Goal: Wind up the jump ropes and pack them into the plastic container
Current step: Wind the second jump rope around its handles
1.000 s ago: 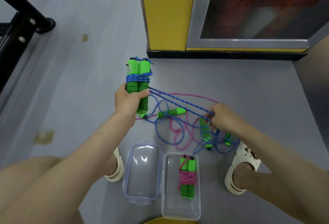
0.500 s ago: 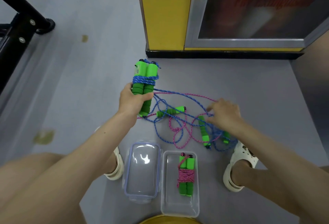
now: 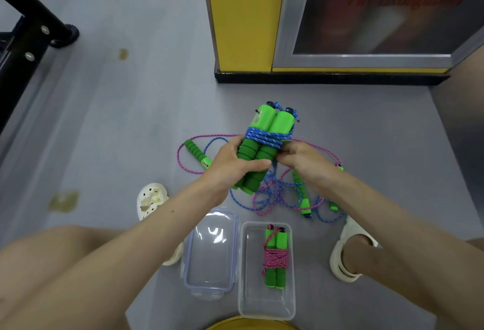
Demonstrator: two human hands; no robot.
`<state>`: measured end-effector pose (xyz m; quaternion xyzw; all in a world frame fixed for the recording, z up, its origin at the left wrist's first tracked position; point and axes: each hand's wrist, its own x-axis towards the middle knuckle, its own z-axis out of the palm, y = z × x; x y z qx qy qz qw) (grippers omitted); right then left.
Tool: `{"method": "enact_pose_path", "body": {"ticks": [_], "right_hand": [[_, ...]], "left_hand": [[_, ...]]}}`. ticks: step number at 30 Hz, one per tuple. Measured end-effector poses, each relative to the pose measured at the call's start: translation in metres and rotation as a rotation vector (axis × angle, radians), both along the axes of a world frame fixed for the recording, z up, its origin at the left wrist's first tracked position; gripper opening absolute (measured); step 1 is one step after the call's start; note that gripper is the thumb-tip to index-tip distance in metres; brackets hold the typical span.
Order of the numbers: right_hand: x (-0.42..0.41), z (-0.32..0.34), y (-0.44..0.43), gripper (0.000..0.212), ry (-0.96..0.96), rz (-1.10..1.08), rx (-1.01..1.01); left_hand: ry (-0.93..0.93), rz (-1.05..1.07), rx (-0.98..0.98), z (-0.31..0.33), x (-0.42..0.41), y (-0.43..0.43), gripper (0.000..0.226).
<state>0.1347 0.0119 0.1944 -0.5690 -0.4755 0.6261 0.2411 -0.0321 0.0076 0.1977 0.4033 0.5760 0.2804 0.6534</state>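
My left hand (image 3: 230, 167) grips the two green handles of the blue jump rope (image 3: 264, 138), held upright above the floor, with blue cord wound several times round them. My right hand (image 3: 301, 159) pinches the blue cord right beside the handles. Loose blue and pink cord (image 3: 275, 196) lies tangled on the floor underneath, with more green handles (image 3: 196, 154) among it. The clear plastic container (image 3: 248, 277) stands near my feet and holds one wound pink jump rope (image 3: 275, 259).
The container's clear lid (image 3: 212, 251) lies just left of it. My white sandals (image 3: 150, 200) flank the work spot. A yellow cabinet with a glass door (image 3: 243, 28) stands behind the ropes. A black metal frame (image 3: 28, 30) is at the far left.
My right hand came in from the right to the handles, taking the blue cord with it. My left hand shifted the handle bundle to the right. More cord is wrapped round the handles.
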Motion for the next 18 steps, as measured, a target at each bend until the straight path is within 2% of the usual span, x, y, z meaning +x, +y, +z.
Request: {"method": "enact_pose_path", "body": {"ticks": [5,7,10,14,18], "right_hand": [[0.002,0.008,-0.002,0.018,-0.177,0.017,0.011],[0.002,0.009,-0.003,0.022,-0.228,0.036,0.005],[0.001,0.009,-0.003,0.031,-0.258,0.024,-0.037],[-0.002,0.01,-0.003,0.029,-0.288,-0.049,-0.081],[-0.004,0.01,-0.004,0.027,-0.309,-0.131,-0.063]], "left_hand": [[0.053,-0.042,0.041,0.002,-0.003,0.001,0.051],[0.098,-0.071,0.072,0.003,-0.002,0.001,0.052],[0.171,-0.1,0.117,0.003,0.0,0.0,0.052],[0.22,-0.113,0.125,0.004,0.005,0.001,0.049],[0.324,-0.141,0.216,0.004,0.011,0.004,0.048]]}}
